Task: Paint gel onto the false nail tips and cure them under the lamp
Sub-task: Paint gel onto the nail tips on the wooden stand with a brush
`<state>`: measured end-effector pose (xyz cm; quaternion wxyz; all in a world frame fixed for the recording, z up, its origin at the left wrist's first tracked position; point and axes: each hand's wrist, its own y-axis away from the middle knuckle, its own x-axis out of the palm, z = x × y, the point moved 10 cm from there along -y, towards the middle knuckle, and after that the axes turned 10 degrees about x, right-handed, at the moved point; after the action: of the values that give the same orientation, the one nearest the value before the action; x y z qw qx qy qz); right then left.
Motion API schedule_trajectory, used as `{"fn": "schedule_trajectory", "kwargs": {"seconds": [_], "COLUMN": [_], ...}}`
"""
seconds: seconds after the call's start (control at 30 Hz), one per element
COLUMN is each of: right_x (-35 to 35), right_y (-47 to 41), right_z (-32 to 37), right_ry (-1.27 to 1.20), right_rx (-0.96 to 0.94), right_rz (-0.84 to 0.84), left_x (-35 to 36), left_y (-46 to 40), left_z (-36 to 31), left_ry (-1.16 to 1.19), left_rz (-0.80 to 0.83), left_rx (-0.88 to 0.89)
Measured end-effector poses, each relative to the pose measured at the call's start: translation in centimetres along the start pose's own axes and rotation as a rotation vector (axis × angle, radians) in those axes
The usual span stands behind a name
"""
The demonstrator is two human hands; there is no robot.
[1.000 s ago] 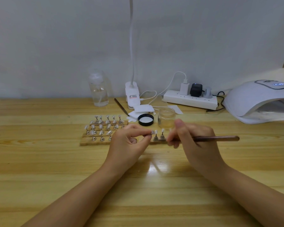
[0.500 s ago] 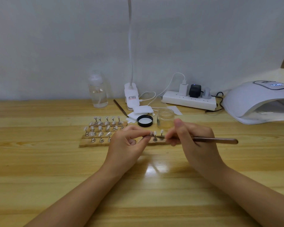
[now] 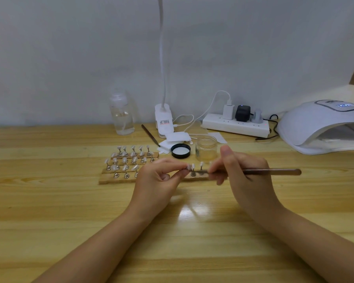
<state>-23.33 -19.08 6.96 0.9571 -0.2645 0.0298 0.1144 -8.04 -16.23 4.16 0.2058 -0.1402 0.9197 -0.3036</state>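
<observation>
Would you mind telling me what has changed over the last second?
The brush tip has crept left to the nail tip pinched by the left hand. The right hand keeps its grip; jar, lid and lamp are unmoved.

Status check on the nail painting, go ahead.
Left hand pinching one nail tip by the wooden holder. Right hand gripping the brush, bristles at that tip. Curing lamp open at right, path unobstructed.

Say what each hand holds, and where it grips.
Left hand pinches a nail tip between fingertips. Right hand grips the brush near its front end.
</observation>
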Motion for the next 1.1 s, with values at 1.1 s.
{"fn": "schedule_trajectory", "kwargs": {"seconds": [1.1], "right_x": [-0.31], "right_y": [0.37], "right_z": [-0.18], "right_ry": [-0.087], "right_rx": [0.059], "right_rz": [-0.05], "left_x": [-0.22], "left_y": [0.07], "left_z": [0.27], "left_ry": [0.026], "left_rz": [-0.011], "left_rx": [-0.043]}}
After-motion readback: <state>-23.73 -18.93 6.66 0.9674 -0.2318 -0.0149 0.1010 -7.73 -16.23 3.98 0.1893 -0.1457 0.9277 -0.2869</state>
